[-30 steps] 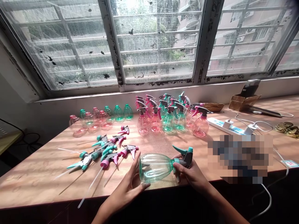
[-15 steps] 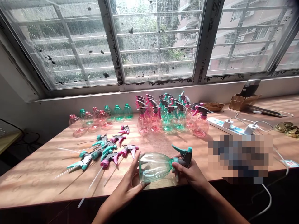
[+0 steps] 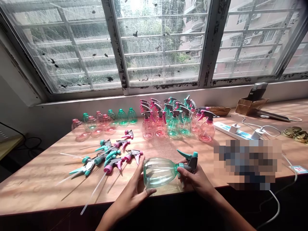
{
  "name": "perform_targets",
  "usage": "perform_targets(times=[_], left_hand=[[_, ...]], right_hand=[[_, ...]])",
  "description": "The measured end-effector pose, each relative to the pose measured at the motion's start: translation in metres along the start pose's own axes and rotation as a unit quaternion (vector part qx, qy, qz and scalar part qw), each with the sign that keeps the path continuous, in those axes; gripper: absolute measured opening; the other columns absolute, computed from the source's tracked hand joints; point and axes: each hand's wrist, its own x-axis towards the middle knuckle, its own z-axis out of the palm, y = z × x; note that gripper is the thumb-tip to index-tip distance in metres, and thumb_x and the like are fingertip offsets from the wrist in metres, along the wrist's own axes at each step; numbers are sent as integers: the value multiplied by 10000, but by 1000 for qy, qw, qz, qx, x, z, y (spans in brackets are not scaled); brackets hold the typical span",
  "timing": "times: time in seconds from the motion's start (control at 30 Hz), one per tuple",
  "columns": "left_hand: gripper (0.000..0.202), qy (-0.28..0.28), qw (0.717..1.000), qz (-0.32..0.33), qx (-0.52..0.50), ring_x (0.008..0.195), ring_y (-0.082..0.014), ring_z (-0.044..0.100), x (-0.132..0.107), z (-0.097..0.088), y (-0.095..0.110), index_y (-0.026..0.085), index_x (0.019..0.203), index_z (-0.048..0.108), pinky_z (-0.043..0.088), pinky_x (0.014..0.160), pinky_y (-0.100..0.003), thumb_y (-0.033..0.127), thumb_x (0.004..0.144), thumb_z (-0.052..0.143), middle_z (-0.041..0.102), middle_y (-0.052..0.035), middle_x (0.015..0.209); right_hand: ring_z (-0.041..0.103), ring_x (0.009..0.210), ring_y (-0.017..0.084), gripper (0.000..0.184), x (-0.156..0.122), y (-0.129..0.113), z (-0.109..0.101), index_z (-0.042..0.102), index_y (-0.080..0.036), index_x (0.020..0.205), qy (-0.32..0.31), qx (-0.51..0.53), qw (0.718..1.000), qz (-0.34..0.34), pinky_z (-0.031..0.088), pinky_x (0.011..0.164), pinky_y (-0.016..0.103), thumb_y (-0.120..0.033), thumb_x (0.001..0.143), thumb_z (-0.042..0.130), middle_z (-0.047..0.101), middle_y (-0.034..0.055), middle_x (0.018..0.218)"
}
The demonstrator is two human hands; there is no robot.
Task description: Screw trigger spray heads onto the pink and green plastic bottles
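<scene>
A clear green spray bottle (image 3: 159, 172) lies sideways over the table's front edge, its base to the left. My left hand (image 3: 134, 189) cups the base end, with the thumb low along the near side and the other fingers partly hidden behind. At the neck, my right hand (image 3: 193, 177) grips the teal collar of the grey-and-teal trigger head (image 3: 192, 161), thumb on the near side. The head sits against the bottle's neck; how tight it is I cannot tell. Left of my hands lie several loose pink and teal trigger heads (image 3: 109, 166) with thin tubes.
Open pink and green bottles (image 3: 122, 117) stand at the back left. Several bottles with heads fitted (image 3: 173, 125) stand at the back middle. Rightward are a white power strip (image 3: 237, 131) with cables, a brown box (image 3: 250, 106) and brass-coloured pieces (image 3: 295, 133). A blurred patch hides something nearby.
My left thumb has eased slightly away from the bottle's base. The bottle and my right hand stay almost where they were.
</scene>
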Motion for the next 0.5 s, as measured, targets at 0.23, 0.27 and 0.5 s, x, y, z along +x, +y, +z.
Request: perform_targets(times=[0.23,0.27,0.5], left_hand=[[947,-20,999,9,-41,1534,-344,215,0,4,6,423,1595,26,203,1248,-540,329,934,696,5,-6,1715],[960,-21,999,5,-43,1536,-353,200,0,3,7,410,1599,26,201,1247,-545,333,925,705,-19,-7,1715],[906,-14,1000,0,-15,1549,-361,135,-3,1,8,394,1602,107,127,1256,-560,362,919,701,75,-6,1712]], right_hand=[[622,417,135,411,-1,-3,2,575,-192,951,-7,11,1000,-2,501,431,237,-486,796,817,688,-31,588],[621,417,135,409,-1,-3,2,574,-192,956,-7,11,1000,-1,501,431,236,-480,798,817,688,-31,584],[618,416,132,389,0,-1,1,567,-192,952,-8,15,1000,-1,498,432,239,-459,810,812,697,-24,605]])
